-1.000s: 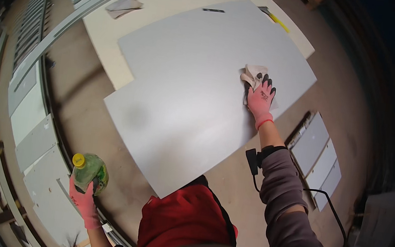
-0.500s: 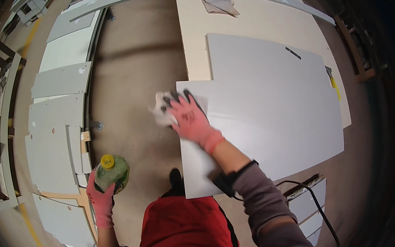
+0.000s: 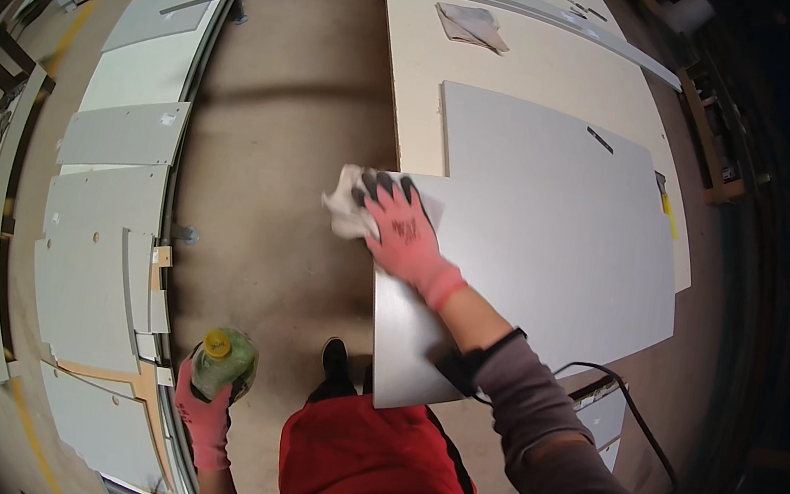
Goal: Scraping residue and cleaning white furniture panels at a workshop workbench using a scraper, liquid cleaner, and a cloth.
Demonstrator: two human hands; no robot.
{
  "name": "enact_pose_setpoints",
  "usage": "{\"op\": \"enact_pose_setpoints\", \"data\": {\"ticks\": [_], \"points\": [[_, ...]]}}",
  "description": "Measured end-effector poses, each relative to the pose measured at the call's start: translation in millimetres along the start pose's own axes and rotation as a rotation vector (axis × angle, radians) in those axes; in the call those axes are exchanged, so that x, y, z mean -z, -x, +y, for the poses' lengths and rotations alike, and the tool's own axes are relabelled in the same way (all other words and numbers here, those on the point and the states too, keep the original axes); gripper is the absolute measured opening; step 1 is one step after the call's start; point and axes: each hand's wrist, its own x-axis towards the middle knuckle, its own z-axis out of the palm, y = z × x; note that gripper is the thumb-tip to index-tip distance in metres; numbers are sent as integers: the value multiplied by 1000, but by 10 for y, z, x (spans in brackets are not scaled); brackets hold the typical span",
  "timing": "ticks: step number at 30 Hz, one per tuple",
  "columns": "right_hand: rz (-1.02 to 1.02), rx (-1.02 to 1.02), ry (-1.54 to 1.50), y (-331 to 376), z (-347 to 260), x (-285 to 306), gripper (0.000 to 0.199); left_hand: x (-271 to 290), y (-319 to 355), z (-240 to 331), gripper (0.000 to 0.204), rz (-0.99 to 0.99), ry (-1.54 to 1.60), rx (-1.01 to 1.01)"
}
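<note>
Both my hands wear pink gloves with dark fingertips. My right hand (image 3: 404, 233) lies over a crumpled whitish cloth (image 3: 350, 212), pressing it to the left edge of a large grey panel (image 3: 539, 227) near that edge's far corner. Part of the cloth hangs out past the edge. Low on the left, away from the panel, my left hand (image 3: 205, 422) grips a green see-through bottle (image 3: 237, 366) with a yellow cap; the bottle stays upright and its lower part is hidden by the hand.
Under the panel is a cream board (image 3: 419, 79) bearing a folded cloth (image 3: 471, 27). A small dark tool (image 3: 600, 139) lies on the panel, a yellow-handled tool (image 3: 668, 210) beyond it. Grey boards (image 3: 96, 256) line the left rack. A black cable (image 3: 646, 434) loops at right.
The whole view has shifted, so the panel and boards appear displaced. My right hand and the cloth sit slightly further left relative to the panel's corner. The left hand still holds the bottle.
</note>
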Motion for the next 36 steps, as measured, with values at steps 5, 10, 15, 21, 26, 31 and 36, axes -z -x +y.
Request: {"op": "enact_pose_setpoints", "data": {"ticks": [5, 10, 15, 21, 26, 31, 36], "points": [[-45, -18, -74, 10, -96, -97, 49, -28, 28, 100, 51, -11, 45, 10], [-547, 228, -121, 1625, -771, 227, 60, -76, -28, 57, 50, -8, 65, 18], [-294, -64, -211, 1697, -546, 353, 54, -88, -118, 44, 50, -28, -2, -10], [274, -1300, 126, 2110, 1953, 279, 59, -151, -210, -33, 53, -83, 38, -73], [256, -1213, 202, 1518, 2091, 157, 59, -195, -278, 88, 55, -76, -38, -109], [72, -309, 123, 160, 455, -154, 53, -290, -370, 206, 56, -79, -93, -125], [-252, 87, -202, 916, -616, -252, 53, -274, -386, 278, 56, -91, -44, -170]]}}
